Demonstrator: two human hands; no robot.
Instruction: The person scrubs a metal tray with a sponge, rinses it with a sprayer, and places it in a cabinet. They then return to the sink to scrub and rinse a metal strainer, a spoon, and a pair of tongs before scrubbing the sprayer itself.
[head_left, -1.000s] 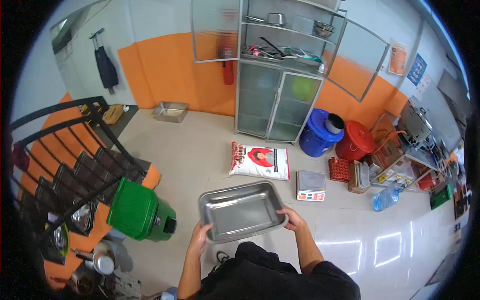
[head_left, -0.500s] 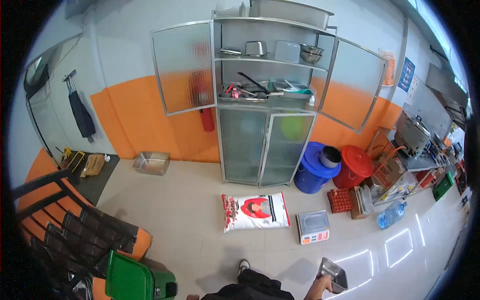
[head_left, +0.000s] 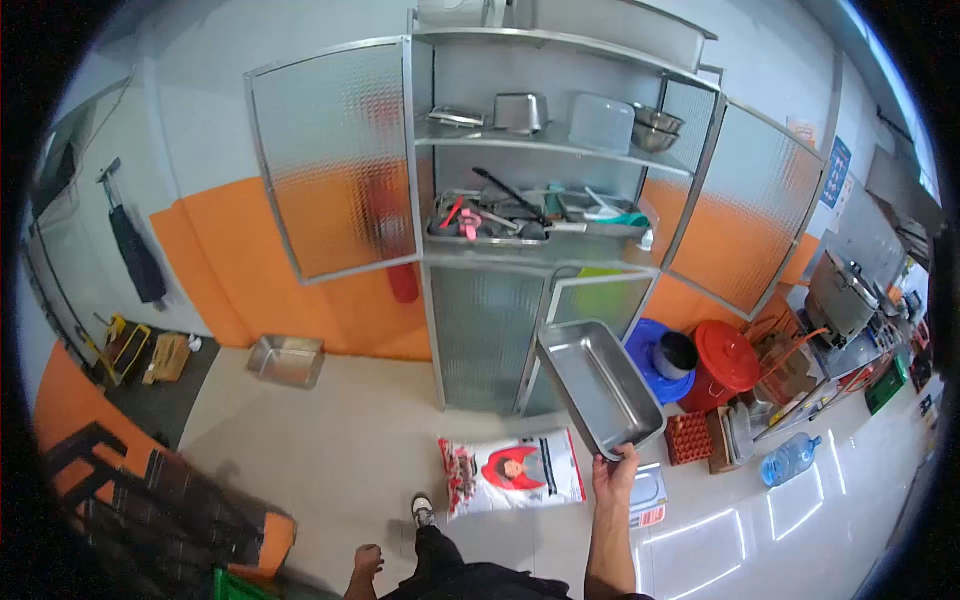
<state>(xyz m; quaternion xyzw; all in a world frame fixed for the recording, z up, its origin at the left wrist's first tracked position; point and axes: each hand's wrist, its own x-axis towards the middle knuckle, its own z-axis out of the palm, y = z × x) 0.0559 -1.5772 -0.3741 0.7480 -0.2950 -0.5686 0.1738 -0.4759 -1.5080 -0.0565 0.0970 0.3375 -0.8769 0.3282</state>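
My right hand (head_left: pixel 615 466) grips the near rim of a rectangular stainless steel pan (head_left: pixel 604 385). The pan is tilted, its hollow inside facing me, and I see nothing in it. It is held up in front of the cabinet (head_left: pixel 487 335) and covers part of the lower right door. My left hand (head_left: pixel 368 560) hangs low by my leg, fingers curled in, with nothing seen in it. On the floor ahead lies a white and red printed sack (head_left: pixel 520 472). Beside it, a flat-topped scale (head_left: pixel 648 490) is partly hidden behind my right forearm.
Two glass upper doors (head_left: pixel 335 165) of the cabinet swing outward. Utensils fill a tray (head_left: pixel 487 238); bowls (head_left: pixel 657 128) stand above. At right are a blue lidded bin (head_left: pixel 645 345), a red bin (head_left: pixel 725 357), egg trays (head_left: pixel 689 438) and a water bottle (head_left: pixel 790 460). Another pan (head_left: pixel 286 360) lies left.
My right hand has raised the pan from low at my side to in front of the cabinet. The cabinet appears closer. My left hand has come further into view, and a foot has stepped forward.
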